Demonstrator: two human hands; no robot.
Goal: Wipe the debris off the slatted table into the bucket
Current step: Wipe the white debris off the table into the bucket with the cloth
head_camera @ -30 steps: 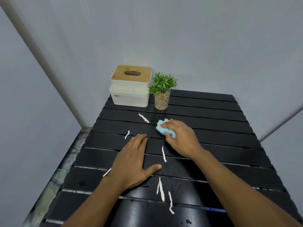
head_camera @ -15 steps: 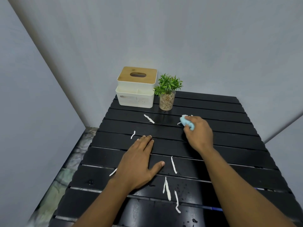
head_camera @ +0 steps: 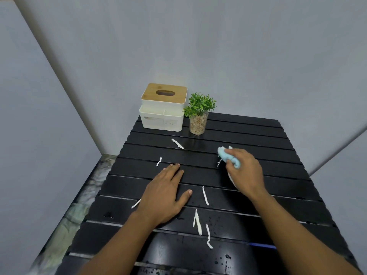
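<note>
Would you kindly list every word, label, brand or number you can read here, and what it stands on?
Nothing is readable.
On the white tissue box: faint grey marks on its lower front, too blurred to read.
On the slatted table, plant jar and blue cloth: no writing visible.

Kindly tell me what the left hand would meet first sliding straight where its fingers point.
Probably the white twisted debris strip ahead of the left hand; beyond it, the glass plant pot.
</note>
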